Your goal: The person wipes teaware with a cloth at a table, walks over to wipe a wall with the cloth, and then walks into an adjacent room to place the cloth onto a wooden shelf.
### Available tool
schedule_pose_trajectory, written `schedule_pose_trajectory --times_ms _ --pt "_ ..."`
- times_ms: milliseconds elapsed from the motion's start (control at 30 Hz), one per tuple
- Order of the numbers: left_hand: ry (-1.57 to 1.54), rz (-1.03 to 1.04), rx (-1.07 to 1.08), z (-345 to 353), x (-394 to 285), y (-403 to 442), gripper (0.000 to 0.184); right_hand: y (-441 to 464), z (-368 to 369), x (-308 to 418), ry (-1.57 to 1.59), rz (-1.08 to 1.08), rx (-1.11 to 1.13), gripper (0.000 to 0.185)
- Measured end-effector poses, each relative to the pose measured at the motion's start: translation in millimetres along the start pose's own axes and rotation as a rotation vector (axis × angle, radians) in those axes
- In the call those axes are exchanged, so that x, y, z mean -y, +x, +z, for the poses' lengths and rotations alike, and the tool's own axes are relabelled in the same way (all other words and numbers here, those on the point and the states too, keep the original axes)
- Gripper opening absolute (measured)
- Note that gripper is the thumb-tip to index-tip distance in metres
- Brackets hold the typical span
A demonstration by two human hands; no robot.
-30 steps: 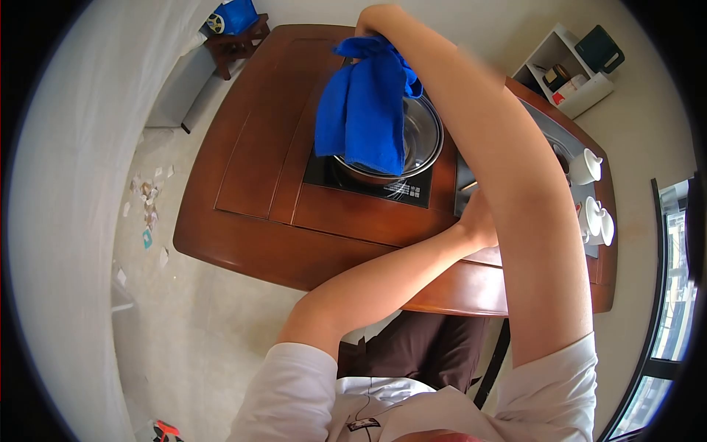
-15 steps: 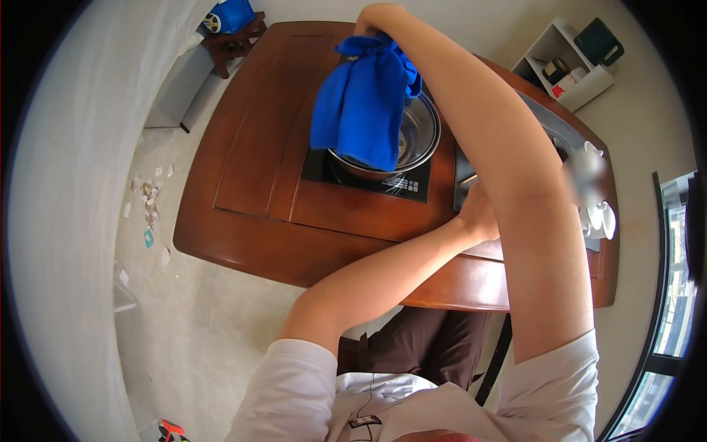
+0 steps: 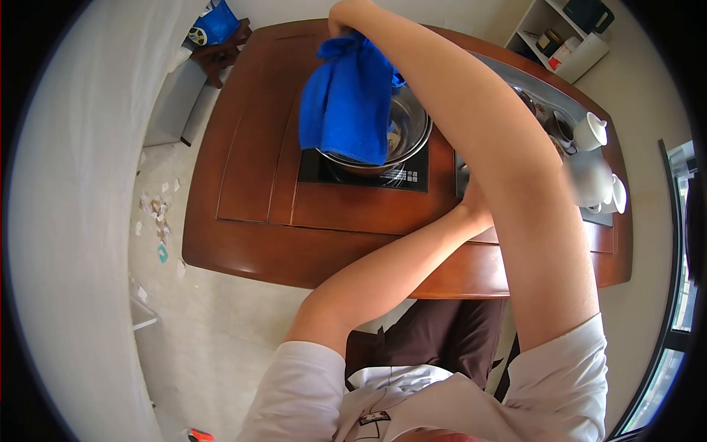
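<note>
My right hand [image 3: 351,16] is closed on the gathered top of a blue cloth [image 3: 346,103] at the far side of the wooden table. The cloth hangs over the left part of a steel bowl [image 3: 414,132], which rests on a black cooktop [image 3: 412,177]. The arms cross: my left hand [image 3: 477,200] reaches beneath my right forearm, beside a tray [image 3: 460,173] set into the tabletop. Its fingers are hidden behind that forearm, and what they touch cannot be seen.
White lidded cups [image 3: 590,132] and a dark cup [image 3: 560,127] stand at the table's right end. A blurred pale patch covers part of that area. Beyond the table are a white shelf [image 3: 541,18] and a wooden stool [image 3: 221,53]. Scraps [image 3: 157,210] litter the floor at left.
The camera view has shifted, bringing more of the tray and cups into sight at the right. My right hand still grips the blue cloth over the bowl; my left hand stays beneath the forearm.
</note>
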State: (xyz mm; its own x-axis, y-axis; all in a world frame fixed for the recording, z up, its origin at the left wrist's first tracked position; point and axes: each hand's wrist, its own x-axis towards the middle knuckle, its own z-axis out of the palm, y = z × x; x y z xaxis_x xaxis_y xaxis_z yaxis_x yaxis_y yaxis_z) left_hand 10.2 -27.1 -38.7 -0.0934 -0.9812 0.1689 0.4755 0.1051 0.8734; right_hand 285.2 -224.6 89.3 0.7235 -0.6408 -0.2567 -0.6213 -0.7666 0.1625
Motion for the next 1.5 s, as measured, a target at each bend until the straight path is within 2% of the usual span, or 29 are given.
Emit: schedule_pose_trajectory --times_ms 100,300,367,400,467,500,567,600,633,667,767,867,900,967,1000,1033,1067,1100,1133,1233,1267,1333,1433,1467,1500 --pt "-0.008 -0.012 0.034 1 5 4 0.024 2 2 -1 -0.013 -0.001 -0.011 0.062" --pt "0.219 0.069 0.022 1 9 6 0.025 2 -3 -9 -0.044 -0.011 -0.02 0.069" --pt "0.438 0.291 -0.045 0 0 8 0.023 4 -8 -16 -0.05 -0.017 0.003 0.071" --pt "0.609 0.499 -0.126 3 -14 8 0.021 6 -12 -19 -0.049 -0.026 0.029 0.072" --pt "0.772 0.572 -0.143 1 -19 8 0.019 8 -19 -31 -0.033 -0.03 0.105 0.074" --pt "0.764 0.437 -0.075 -5 -9 7 0.018 10 -21 -39 0.002 -0.033 0.187 0.075" --pt "0.807 0.395 -0.074 -6 -4 9 0.021 26 -12 -74 0.247 0.059 0.463 0.034" --pt "0.853 0.492 -0.145 -4 -3 10 0.028 18 -11 -88 0.366 0.109 0.601 0.028" --pt "0.892 0.588 -0.217 0 -2 12 0.036 5 -22 -101 0.36 0.185 0.526 0.029" --pt "0.906 0.558 -0.21 4 -5 11 0.037 -61 -39 -97 0.27 0.079 0.321 0.031" --pt "0.935 0.486 -0.19 4 -18 6 0.041 -102 -36 -130 0.518 -0.007 0.472 0.041" --pt "0.948 0.464 -0.197 3 -18 8 0.043 -189 -58 -121 0.431 -0.058 0.293 0.054" --pt "0.943 0.456 -0.214 3 -20 8 0.043 -197 -51 -137 0.371 -0.272 0.171 0.064" --pt "0.929 0.436 -0.245 4 -22 6 0.044 -248 -61 -141 0.298 -0.262 0.077 0.061" --pt "0.88 0.361 -0.213 2 -17 8 0.037 -264 -57 -151 0.427 -0.182 0.126 0.057" --pt "0.875 0.463 -0.247 3 -16 9 0.033 -280 -49 -164 0.557 -0.101 0.176 0.055" --pt "0.867 0.562 -0.279 4 -15 9 0.03 -296 -18 -183 0.483 -0.003 -0.163 0.068" --pt "0.856 0.66 -0.311 4 -14 10 0.027 -317 -1 -200 0.423 0.01 -0.28 0.061" --pt "0.889 0.695 -0.192 -2 -19 5 0.019 -338 4 -204 0.546 -0.006 -0.222 0.06" --pt "0.815 0.517 -0.253 5 -18 6 0.019 -399 20 -208 0.83 -0.239 -0.067 0.05" --pt "0.749 0.523 -0.235 4 -17 7 0.02 -413 40 -213 1.01 -0.284 -0.075 0.052" --pt "0.624 0.525 -0.194 2 -16 6 0.021 -437 76 -217 1.256 -0.253 -0.138 0.053" --pt "0.44 0.643 -0.073 16 -22 -2 0.022 -454 124 -207 1.419 -0.197 -0.156 0.05" --pt "0.478 0.656 -0.155 19 -14 1 0.025 -455 139 -199 1.454 -0.175 -0.152 0.05" --pt "0.412 0.53 -0.092 15 -10 1 0.026 -455 148 -187 1.489 -0.156 -0.135 0.05"
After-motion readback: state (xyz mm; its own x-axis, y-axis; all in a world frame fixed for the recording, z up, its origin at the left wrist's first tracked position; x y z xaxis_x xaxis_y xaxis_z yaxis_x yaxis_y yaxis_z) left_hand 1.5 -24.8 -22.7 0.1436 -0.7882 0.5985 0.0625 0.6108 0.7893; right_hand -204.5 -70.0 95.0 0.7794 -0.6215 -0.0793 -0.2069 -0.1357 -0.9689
